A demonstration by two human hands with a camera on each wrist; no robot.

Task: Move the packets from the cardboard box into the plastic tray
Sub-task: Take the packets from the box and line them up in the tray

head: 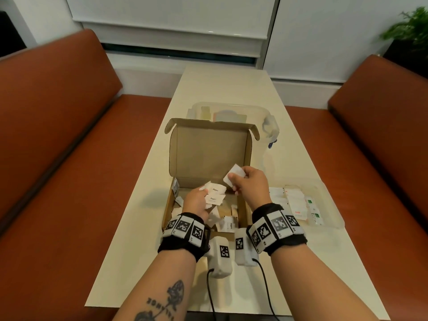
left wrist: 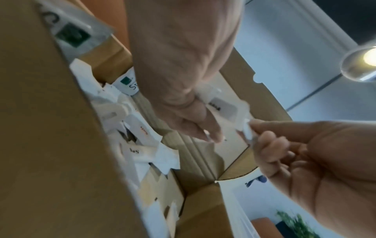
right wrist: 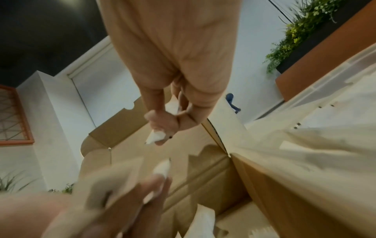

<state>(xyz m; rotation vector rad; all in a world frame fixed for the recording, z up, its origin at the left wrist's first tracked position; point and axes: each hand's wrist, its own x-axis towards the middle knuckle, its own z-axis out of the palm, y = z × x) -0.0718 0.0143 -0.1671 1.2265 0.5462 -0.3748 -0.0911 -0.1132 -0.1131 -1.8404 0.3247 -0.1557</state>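
The open cardboard box [head: 208, 154] stands mid-table with its lid raised. Several loose white packets [head: 228, 223] lie in its bottom [left wrist: 142, 132]. My left hand [head: 203, 195] is over the box and grips a few white pepper packets [head: 216, 193], also visible as packets [left wrist: 223, 107] in the left wrist view. My right hand [head: 235, 183] is held higher, near the box's right wall, and pinches white packets [head: 235, 174] between curled fingers [right wrist: 160, 127]. The clear plastic tray [head: 333, 205] lies right of the box and holds rows of packets [head: 296, 202].
A clear lidded plastic container [head: 231, 112] stands behind the box. The cream table [head: 231, 84] runs between two orange benches [head: 58, 135]. A plant [head: 410, 28] stands at the far right. Cables trail from my wrists over the table's near edge.
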